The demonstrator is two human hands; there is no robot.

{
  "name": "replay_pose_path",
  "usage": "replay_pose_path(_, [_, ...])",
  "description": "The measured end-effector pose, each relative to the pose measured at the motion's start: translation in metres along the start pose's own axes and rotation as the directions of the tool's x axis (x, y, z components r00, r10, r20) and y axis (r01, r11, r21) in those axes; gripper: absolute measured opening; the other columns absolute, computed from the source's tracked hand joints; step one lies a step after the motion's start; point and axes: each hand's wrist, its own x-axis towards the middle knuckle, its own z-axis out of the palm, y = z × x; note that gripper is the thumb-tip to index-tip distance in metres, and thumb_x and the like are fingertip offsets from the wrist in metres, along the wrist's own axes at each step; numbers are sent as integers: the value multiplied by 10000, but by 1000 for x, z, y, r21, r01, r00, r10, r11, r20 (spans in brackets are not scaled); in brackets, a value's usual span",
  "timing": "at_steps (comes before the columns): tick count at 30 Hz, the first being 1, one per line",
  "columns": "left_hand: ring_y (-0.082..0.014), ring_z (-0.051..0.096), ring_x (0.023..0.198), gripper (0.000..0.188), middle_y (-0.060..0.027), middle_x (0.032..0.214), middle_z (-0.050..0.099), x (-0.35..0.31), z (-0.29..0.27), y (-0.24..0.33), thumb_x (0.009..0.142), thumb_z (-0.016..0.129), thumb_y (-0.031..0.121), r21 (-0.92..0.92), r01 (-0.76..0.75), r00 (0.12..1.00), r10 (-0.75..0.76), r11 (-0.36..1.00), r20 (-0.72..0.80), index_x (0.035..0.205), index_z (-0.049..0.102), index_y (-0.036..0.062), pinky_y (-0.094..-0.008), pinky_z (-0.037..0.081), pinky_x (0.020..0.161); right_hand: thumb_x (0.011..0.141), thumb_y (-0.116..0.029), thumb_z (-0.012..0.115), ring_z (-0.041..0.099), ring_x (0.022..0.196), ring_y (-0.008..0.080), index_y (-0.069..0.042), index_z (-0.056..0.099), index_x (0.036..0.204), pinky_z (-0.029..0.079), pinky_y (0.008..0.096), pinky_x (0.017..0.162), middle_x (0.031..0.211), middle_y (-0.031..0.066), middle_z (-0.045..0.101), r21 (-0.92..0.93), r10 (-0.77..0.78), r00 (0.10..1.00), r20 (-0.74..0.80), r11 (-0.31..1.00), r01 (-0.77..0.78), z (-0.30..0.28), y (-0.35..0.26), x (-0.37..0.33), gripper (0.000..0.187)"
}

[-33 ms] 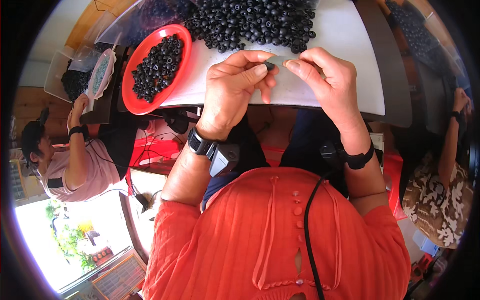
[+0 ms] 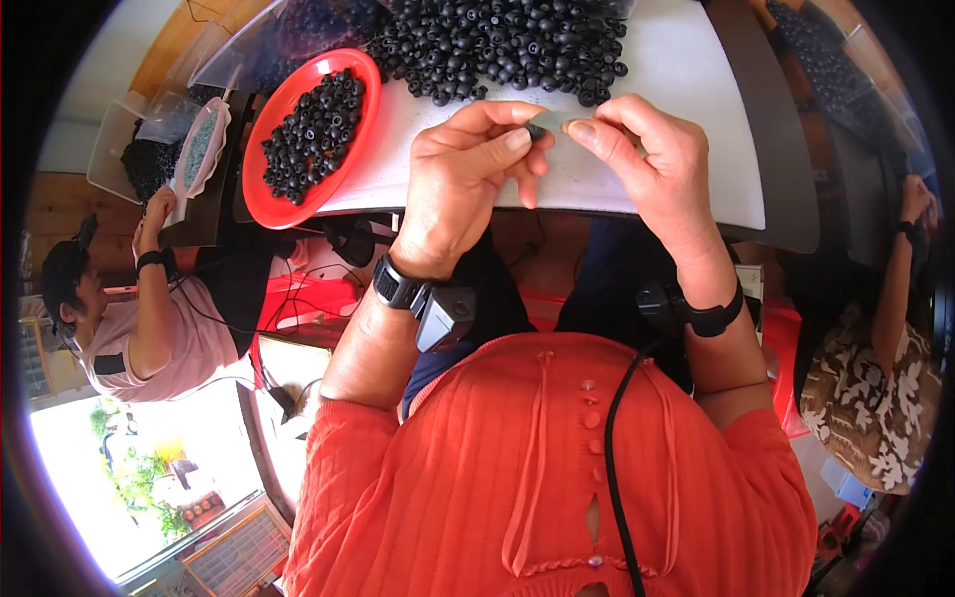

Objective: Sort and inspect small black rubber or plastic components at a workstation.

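Note:
Over the near part of the white tabletop [image 2: 686,149], both my hands work close together. Pinched between the thumb and fingers of my left hand [image 2: 453,174] is a small black piece [image 2: 536,131], mostly hidden by the fingertips. My right hand [image 2: 652,149] grips a thin, flat, greyish blade-like piece [image 2: 557,121], its end touching or right beside the black piece. Just beyond my hands lies a big heap of small black hollow pieces [image 2: 497,50]. Left of my left hand, a red oval tray [image 2: 261,194] holds many more of them.
At the far left a person [image 2: 149,328] sits with a hand by a pale tray of greenish bits [image 2: 202,149] and a clear bin [image 2: 104,164] of black pieces. On the right another person's arm [image 2: 895,269] reaches forward. A black cable [image 2: 617,478] runs down my front.
The greyish blade-like piece has shifted slightly against the black piece. Both hands stay in nearly the same place.

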Motion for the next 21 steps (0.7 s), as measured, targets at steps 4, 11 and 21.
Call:
replay_pose_path(4, [-190, 683, 816, 247, -165, 1012, 720, -3, 4, 2, 1016, 571, -38, 6, 7, 1000, -7, 1000, -2, 1236, 680, -67, -296, 574, 606, 909, -228, 805, 537, 494, 177, -56, 686, 790, 417, 326, 497, 587, 61, 578, -6, -23, 1000, -5, 1000, 23, 0, 0, -1, 241])
replay_pose_path(11, [-182, 666, 754, 240, -149, 923, 709, -3, 2, 1, 1027, 554, -23, 42, 3, 1000, -2, 999, -23, 1216, 694, -72, -283, 547, 577, 901, -219, 809, 526, 489, 178, -52, 667, 774, 407, 333, 489, 585, 68, 570, -13, -43, 998, 45, 999, 43, 0, 2, 0, 253])
replay_pose_path(21, [-225, 686, 795, 292, -213, 1048, 702, -3, 1, 1, 1052, 518, 12, 44, -5, 1000, 5, 999, -11, 1301, 636, -86, -293, 558, 626, 907, -210, 806, 528, 498, 171, -54, 674, 785, 404, 320, 496, 589, 55, 577, 25, -41, 999, -24, 999, 42, 1, 3, -1, 238])
